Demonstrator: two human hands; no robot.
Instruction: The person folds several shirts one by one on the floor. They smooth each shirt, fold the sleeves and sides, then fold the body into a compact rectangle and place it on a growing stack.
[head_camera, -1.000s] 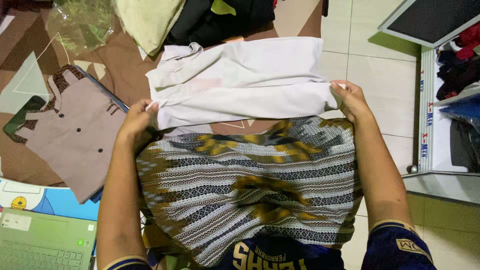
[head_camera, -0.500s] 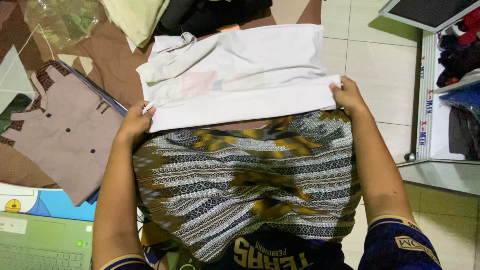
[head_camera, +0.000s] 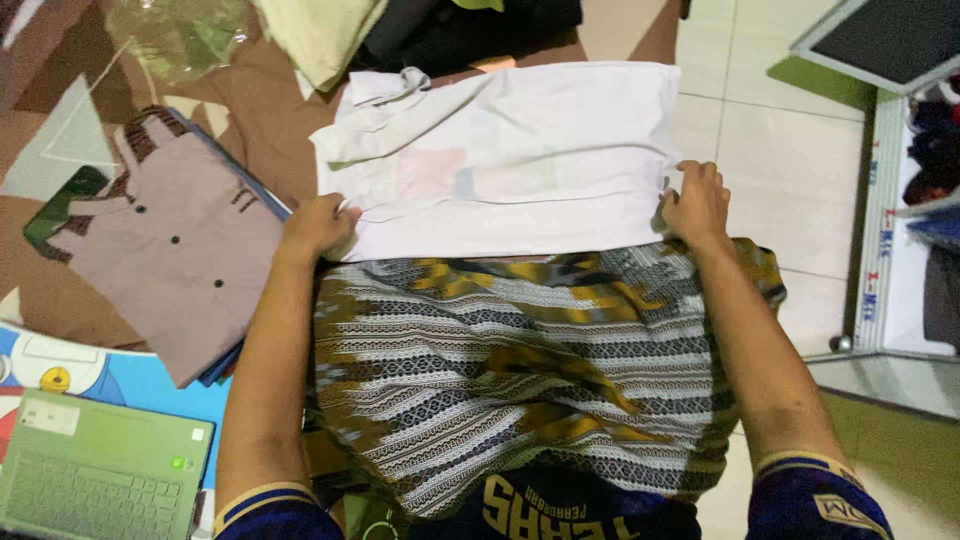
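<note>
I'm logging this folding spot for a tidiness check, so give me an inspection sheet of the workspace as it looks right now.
Surface: brown patterned mat beside pale floor tiles.
Job's things: white garment lying flat, folded; a faint print shows through.
Clutter: folded brown buttoned shirt, green laptop, clear plastic bag, pale yellow cloth, dark clothes.
Grippers: left hand at the garment's near left corner, right hand at its near right corner; fingers closed on the cloth edge.
Cables: nothing seen.
Surroundings: patterned sarong over the person's lap; cabinet with clothes at the right.
</note>
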